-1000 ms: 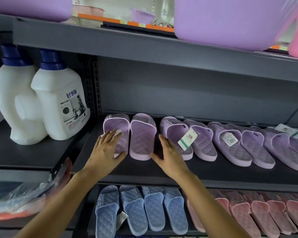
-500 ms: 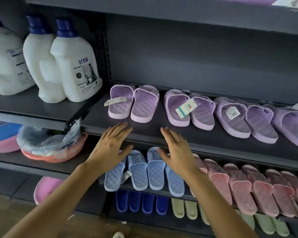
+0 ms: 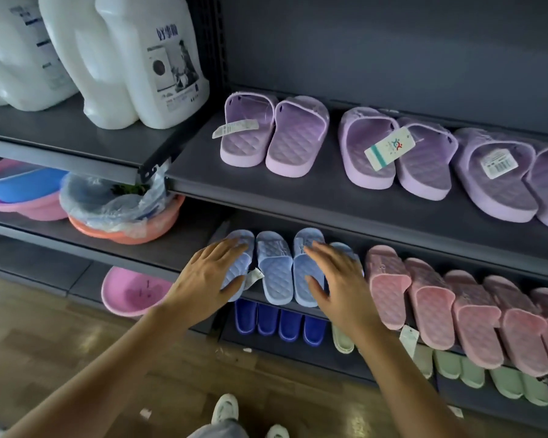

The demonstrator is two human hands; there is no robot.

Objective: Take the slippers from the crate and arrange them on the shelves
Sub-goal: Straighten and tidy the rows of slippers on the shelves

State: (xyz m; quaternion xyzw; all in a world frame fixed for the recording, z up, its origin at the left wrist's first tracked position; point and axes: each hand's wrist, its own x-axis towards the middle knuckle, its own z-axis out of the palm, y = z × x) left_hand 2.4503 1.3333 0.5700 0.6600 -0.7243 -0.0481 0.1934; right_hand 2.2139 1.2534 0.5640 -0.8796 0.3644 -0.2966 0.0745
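Observation:
Several lilac slippers (image 3: 274,137) stand in a row on the upper grey shelf (image 3: 314,197), some with paper tags. On the shelf below, light blue slippers (image 3: 274,270) sit at the left and pink slippers (image 3: 431,311) to their right. My left hand (image 3: 208,276) lies flat, fingers spread, on the leftmost blue slipper. My right hand (image 3: 336,279) rests, fingers apart, over the rightmost blue slippers. Neither hand grips anything. Dark blue slippers (image 3: 279,324) and pale green slippers (image 3: 494,380) fill the lowest shelf. No crate is in view.
Big white detergent bottles (image 3: 133,58) stand on the left shelf. Under them are plastic basins, one orange (image 3: 124,229) holding a clear bag, one pink (image 3: 23,210). Another pink basin (image 3: 130,292) sits low by the wooden floor. My white shoes (image 3: 225,409) show at the bottom.
My hands have come down from the lilac slippers' shelf to the blue slippers below. The view has tilted downward, showing the floor and my shoes.

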